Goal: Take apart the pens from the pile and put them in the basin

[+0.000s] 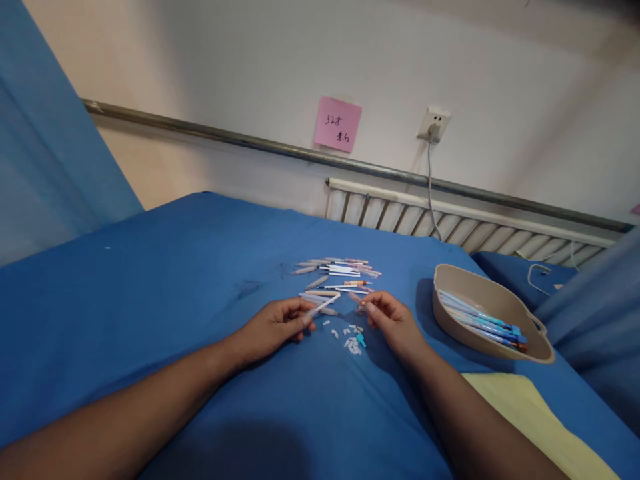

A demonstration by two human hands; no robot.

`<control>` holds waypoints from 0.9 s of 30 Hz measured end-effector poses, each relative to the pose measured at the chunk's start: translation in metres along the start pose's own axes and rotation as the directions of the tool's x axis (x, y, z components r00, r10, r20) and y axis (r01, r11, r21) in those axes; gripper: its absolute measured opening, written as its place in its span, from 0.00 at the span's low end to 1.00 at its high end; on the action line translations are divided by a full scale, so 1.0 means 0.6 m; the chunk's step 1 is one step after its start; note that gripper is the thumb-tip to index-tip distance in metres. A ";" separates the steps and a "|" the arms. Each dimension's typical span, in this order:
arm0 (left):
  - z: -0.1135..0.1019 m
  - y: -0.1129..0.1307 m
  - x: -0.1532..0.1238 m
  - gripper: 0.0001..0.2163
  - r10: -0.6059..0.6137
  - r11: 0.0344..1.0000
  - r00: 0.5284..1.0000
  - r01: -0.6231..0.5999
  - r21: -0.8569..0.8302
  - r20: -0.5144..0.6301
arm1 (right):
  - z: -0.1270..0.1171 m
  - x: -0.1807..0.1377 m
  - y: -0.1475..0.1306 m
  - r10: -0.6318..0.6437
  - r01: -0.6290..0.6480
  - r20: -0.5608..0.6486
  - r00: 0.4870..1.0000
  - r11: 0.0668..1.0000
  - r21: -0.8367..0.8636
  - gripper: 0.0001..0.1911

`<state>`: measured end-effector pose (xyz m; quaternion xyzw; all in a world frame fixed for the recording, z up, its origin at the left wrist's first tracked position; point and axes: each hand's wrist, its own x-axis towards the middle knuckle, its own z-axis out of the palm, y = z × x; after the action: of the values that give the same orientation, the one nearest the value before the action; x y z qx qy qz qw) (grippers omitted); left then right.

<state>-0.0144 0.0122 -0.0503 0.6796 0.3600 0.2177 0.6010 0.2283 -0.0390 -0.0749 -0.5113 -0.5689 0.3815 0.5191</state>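
Between the thumb and fingers of my left hand (280, 324) is a pen barrel with a white refill (326, 306), pointing up and to the right. My right hand (395, 324) is closed in a pinch on a small pinkish pen part (355, 299), partly hidden by the fingers. The two held pieces are apart. Just beyond my hands lie loose pen barrels (306, 271) and white pen refills (345, 270) in rough rows. Small white pen parts (353, 346) and a turquoise piece (361, 340) are scattered on the blue cloth between my hands.
On the right stands a beige basket (543, 347) holding several pens (480, 317). A yellow cloth (530, 407) lies near my right forearm. Behind the blue-covered bed (200, 253) are a radiator (390, 210), a metal rail (250, 141) and a plugged-in cord (430, 180).
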 end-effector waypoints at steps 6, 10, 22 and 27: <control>0.000 0.001 -0.002 0.14 0.013 0.995 1.000 -0.015 0.097 0.024 | -0.003 0.000 -0.007 0.014 -0.013 -0.025 1.000 1.000 0.024 0.16; 0.003 0.002 -0.004 0.14 0.022 0.991 0.999 -0.026 0.134 0.030 | 0.000 -0.003 -0.003 -0.003 0.002 -0.018 1.000 0.999 -0.042 0.14; -0.002 0.017 -0.013 0.13 0.240 0.879 0.969 -0.243 0.409 0.061 | 0.004 -0.016 -0.014 -0.261 0.298 0.148 0.954 0.879 -0.372 0.08; 0.008 0.020 -0.019 0.12 0.239 0.882 0.966 -0.258 0.395 0.098 | 0.024 -0.027 -0.022 -0.293 0.359 0.215 0.931 0.837 -0.413 0.07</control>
<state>-0.0159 0.0001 -0.0379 0.8344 0.2929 0.1979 0.4229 0.2108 -0.0559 -0.0676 -0.4830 -0.7554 0.1825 0.4034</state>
